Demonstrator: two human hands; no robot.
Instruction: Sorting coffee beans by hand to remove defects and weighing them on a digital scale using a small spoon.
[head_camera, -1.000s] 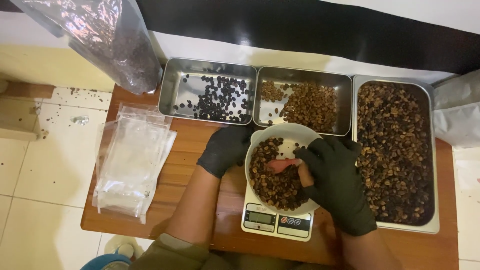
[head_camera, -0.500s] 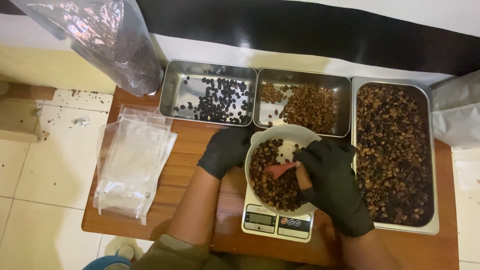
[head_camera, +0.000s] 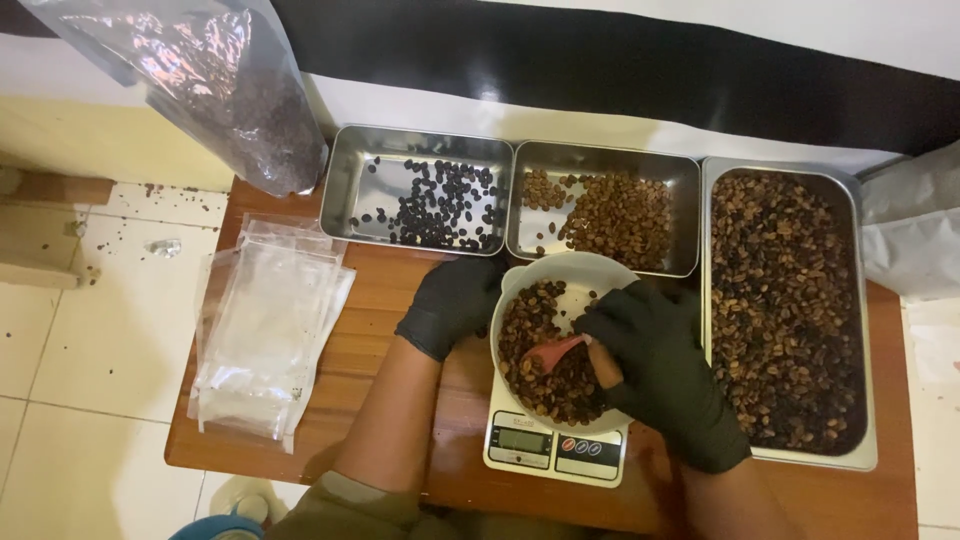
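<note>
Since a moment ago my right hand (head_camera: 660, 370) has slid a little lower over the bowl (head_camera: 570, 275), and the small pink scoop (head_camera: 552, 352) now points more to the left, down in the beans. My left hand (head_camera: 452, 305) has stayed on the left side of the bowl.

Both my hands wear black gloves. My right hand is closed around the handle of the pink scoop. My left hand is curled against the bowl's outer wall and grips it.

The bowl is white and round. It sits on a small white scale (head_camera: 555, 450) in the lower middle of the frame. Brown beans (head_camera: 545, 385) fill most of the bowl, and the scoop's tip lies among them.

The scale stands on a brown wooden table (head_camera: 400, 290). Along the top edge of the table are three metal trays side by side. The left tray (head_camera: 345, 190) has a few dark, almost black beans. The middle tray (head_camera: 675, 200) has lighter brown beans. The big tray (head_camera: 860, 330) on the right of the frame is full of brown beans and reaches down next to my right hand.

On the left of the table lies a stack of clear plastic bags (head_camera: 265, 335). In the upper left of the frame a large clear bag (head_camera: 215, 80) with dark stuff inside leans by the wall. A few beans lie spilled on the pale tiled floor (head_camera: 90, 380).
</note>
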